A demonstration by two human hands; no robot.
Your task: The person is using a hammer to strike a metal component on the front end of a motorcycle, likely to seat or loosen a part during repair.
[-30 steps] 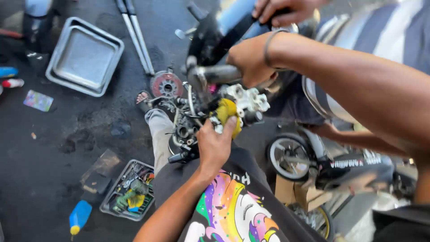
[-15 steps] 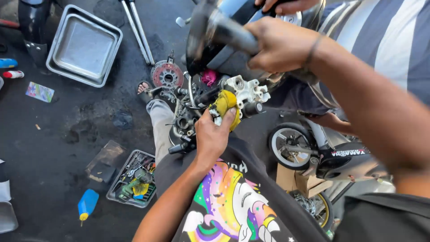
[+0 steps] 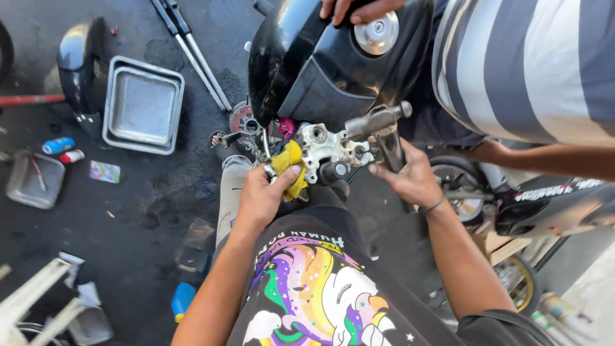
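Gripping a yellow rag (image 3: 288, 168) against the metal bracket (image 3: 327, 148), your left hand (image 3: 262, 195) stays clamped; your right hand (image 3: 410, 179) clasps a hammer (image 3: 381, 125).

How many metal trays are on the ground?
2: a large square tray at upper left beside the black fender, and a smaller tray at the left edge. Others may be hidden.

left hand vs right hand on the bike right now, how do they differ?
The left hand presses a yellow rag against the silver engine part; the right hand grips a hammer by its handle. The left hand's thumb lies across the rag, while the right hand's fingers wrap the handle with the hammer head raised above the part. The right wrist wears a thin band; the left is bare. Both work at the same part under the black tank.
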